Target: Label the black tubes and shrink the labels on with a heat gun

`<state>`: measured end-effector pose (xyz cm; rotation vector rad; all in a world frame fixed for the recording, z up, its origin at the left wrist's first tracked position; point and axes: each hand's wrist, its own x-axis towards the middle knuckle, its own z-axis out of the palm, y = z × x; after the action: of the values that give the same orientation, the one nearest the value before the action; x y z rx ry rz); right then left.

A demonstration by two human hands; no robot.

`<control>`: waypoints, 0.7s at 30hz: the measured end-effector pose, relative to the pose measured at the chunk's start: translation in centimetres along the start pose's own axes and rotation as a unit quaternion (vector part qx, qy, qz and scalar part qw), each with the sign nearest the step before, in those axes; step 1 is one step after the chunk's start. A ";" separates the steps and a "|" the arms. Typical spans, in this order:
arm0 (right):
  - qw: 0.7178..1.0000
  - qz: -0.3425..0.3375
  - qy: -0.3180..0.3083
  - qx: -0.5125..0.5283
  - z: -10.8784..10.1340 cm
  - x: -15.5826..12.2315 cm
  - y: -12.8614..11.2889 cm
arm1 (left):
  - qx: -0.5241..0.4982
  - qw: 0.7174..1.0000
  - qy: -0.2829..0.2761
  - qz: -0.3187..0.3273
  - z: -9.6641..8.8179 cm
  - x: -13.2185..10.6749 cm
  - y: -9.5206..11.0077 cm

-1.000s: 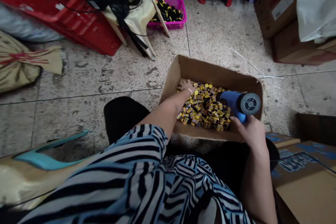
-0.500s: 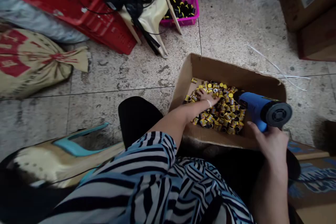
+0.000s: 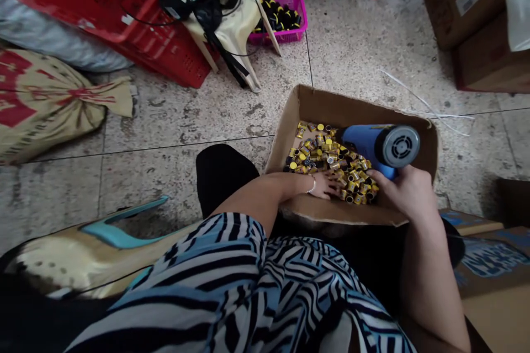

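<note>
My left hand flat, fingers spread, resting on loose yellow-black metal cylinders heaped in cardboard box. My right hand, fingers wrapped round blue heat gun, held over box, beside pile. Beyond, on tile floor, pink basket of black parts.

The person wears a loose blouse printed with black, white and blue stripes, the bands bending into zigzags and chevrons across the front, its wide sleeve ending above the elbow. Black trousers cover the legs. A thin metal bangle circles the left wrist
</note>
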<state>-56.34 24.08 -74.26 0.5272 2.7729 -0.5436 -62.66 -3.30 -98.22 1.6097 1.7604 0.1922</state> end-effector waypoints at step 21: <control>0.995 0.090 0.029 0.030 0.3 -3.8 6.5 | 0.133 0.990 -0.045 0.020 -4.5 8.7 -7.1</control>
<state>-50.31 28.49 -75.31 0.8087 2.7339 -0.5802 -70.56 4.75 -102.45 1.8132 1.7414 -0.1004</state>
